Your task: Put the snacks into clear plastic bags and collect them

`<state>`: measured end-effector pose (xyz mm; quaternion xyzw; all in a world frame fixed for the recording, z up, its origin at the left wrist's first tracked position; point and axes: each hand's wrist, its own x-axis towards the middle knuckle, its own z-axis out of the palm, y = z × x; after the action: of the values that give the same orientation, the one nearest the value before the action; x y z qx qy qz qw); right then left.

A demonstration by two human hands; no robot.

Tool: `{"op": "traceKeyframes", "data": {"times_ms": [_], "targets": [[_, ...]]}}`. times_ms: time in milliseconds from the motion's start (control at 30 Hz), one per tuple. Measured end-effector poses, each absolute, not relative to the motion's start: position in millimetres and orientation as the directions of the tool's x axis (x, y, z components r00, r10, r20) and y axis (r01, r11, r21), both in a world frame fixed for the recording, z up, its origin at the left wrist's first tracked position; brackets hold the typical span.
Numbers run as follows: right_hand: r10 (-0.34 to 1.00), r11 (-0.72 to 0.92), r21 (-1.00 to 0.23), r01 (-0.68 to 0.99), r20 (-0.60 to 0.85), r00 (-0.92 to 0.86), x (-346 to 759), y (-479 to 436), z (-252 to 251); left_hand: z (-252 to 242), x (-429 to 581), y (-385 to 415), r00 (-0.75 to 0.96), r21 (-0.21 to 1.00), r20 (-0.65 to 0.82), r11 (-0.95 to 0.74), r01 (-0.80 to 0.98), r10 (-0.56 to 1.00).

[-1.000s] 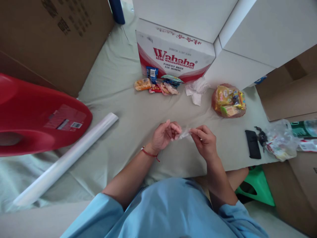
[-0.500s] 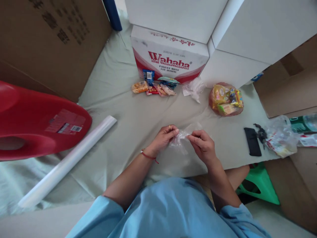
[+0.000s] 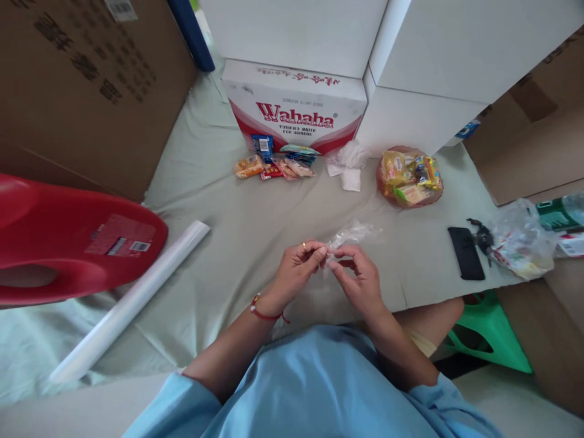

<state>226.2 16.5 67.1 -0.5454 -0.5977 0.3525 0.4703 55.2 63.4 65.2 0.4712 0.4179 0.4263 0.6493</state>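
Close together in front of my body, both hands pinch a clear plastic bag [image 3: 353,233]. My left hand [image 3: 298,264], with a ring and a red string bracelet, grips its gathered part between thumb and forefinger. From the right, my right hand [image 3: 358,277] pinches the same part with thumb and forefinger. The crumpled rest of the bag spreads beyond the fingertips over the cloth [image 3: 255,231]. Where the fingers meet, the plastic is mostly hidden.
Packaged snacks [image 3: 278,166] and white crumpled plastic [image 3: 353,157] lie before a Wahaha box [image 3: 296,109]. Right of them sit a snack bowl [image 3: 387,191] and a phone [image 3: 466,254]. At left are a clear film roll [image 3: 132,301] and a red plastic container [image 3: 82,231].
My hands have come closer together, now meeting at the bag's gathered part. The bag's loose end has swung to the far side. The whole view has shifted slightly.
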Motion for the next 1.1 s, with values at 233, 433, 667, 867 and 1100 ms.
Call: {"op": "traceKeyframes", "data": {"times_ms": [233,433,667,867,1100], "targets": [[0.974,0.015,-0.989,0.147,0.048,0.223,250,15,48,54,37,55,0.061,0.927,-0.291,0.298,-0.228,0.955],[0.903,0.395,-0.803,0.447,0.428,-0.029,229,0,68,51,49,52,0.014,0.922,-0.322,0.317,-0.222,0.946],[0.989,0.094,-0.962,0.255,0.12,0.087,237,4,61,53,36,55,-0.095,0.976,0.095,-0.074,0.203,0.991],[0.943,-0.317,-0.866,-0.387,-0.329,-0.036,223,13,55,43,54,29,0.283,0.771,0.46,-0.536,0.343,0.842],[0.903,-0.315,-0.857,-0.409,-0.403,0.15,225,23,40,33,47,24,0.281,0.946,0.204,-0.262,0.189,0.938]]}}
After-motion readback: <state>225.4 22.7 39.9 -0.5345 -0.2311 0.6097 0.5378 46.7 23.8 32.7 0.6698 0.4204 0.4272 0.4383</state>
